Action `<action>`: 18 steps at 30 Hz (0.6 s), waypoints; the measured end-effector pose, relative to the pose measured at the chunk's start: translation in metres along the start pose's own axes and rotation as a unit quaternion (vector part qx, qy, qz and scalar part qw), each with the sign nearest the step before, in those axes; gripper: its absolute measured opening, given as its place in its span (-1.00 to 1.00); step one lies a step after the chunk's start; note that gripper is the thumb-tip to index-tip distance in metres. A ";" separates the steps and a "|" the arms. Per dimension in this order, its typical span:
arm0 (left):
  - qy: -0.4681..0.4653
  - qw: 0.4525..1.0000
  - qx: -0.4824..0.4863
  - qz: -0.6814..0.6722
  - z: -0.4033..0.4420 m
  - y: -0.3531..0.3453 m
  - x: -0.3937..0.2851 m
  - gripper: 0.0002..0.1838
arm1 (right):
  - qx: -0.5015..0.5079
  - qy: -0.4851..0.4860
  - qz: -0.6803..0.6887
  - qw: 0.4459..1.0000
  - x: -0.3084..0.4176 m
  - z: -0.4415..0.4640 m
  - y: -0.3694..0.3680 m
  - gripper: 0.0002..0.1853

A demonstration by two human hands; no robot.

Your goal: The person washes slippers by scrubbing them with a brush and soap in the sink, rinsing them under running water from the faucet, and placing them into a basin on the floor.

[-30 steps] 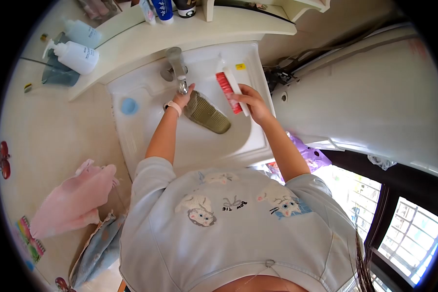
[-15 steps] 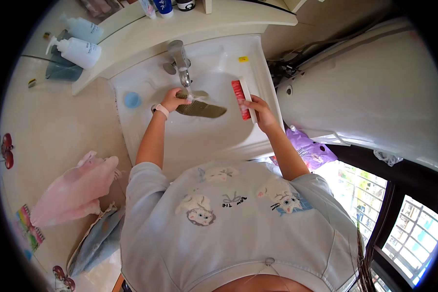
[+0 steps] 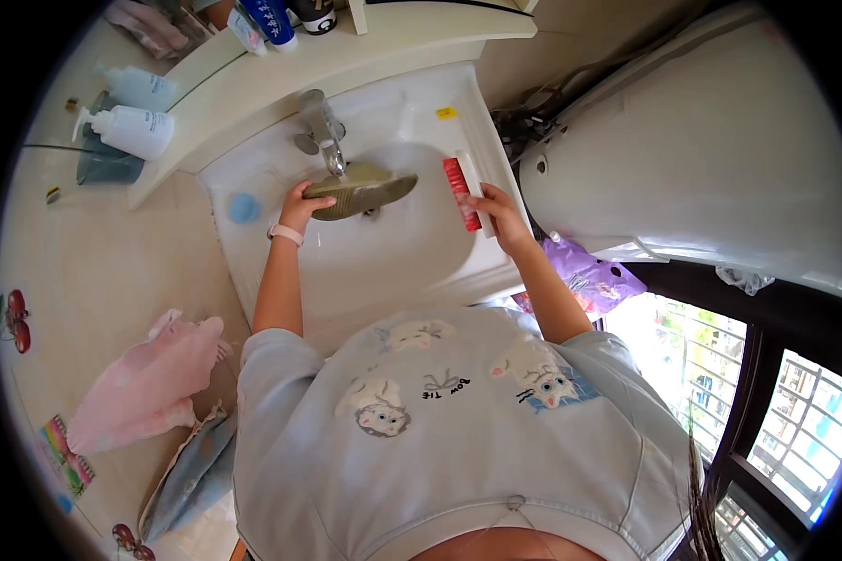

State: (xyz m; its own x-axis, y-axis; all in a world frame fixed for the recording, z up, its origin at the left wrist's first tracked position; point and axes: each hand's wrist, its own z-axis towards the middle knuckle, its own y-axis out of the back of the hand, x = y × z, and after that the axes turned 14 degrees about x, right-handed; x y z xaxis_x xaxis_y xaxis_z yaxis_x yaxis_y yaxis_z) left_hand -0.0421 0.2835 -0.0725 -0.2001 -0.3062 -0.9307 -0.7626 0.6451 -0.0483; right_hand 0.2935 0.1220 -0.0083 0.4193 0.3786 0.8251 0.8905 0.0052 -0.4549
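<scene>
My left hand (image 3: 298,207) grips one end of an olive-green slipper (image 3: 360,194), which is tilted on its side with its ribbed sole partly facing me. The slipper is over the basin of the white sink (image 3: 384,290), right below the faucet (image 3: 322,131). My right hand (image 3: 501,215) holds a brush (image 3: 466,194) by its white back near the sink's right side, its red bristles facing left. Brush and slipper are apart.
A light-blue round object (image 3: 244,208) lies on the sink's left ledge. A white pump bottle (image 3: 131,132) and tubes (image 3: 269,21) stand on the shelf above. Pink cloth (image 3: 150,379) hangs at left; a purple bag (image 3: 594,276) is at right.
My left hand has moved left and turned the slipper from sole-up, lying diagonally, onto its side under the faucet. The brush has shifted slightly right and down and stays in my right hand.
</scene>
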 end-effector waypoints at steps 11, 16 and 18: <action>0.075 0.949 -0.156 0.262 -0.032 0.025 0.047 -0.55 | -0.033 -0.037 0.030 0.998 -0.016 0.000 -0.009 -0.65; 0.220 0.916 -0.066 0.327 -0.023 0.024 0.053 -0.50 | -0.060 -0.044 0.039 0.996 -0.022 0.007 -0.013 -0.64; 0.200 0.921 -0.087 0.322 -0.025 0.022 0.063 -0.49 | -0.061 -0.042 0.046 0.996 -0.027 0.009 -0.013 -0.64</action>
State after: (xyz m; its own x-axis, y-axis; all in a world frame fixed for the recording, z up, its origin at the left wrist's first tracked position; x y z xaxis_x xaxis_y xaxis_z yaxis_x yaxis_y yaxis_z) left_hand -0.0865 0.2609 -0.1236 -0.8294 -0.1560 -0.5364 -0.4871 0.6721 0.5577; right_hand 0.2694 0.1205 -0.0276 0.4881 0.4480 0.7490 0.8661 -0.1427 -0.4791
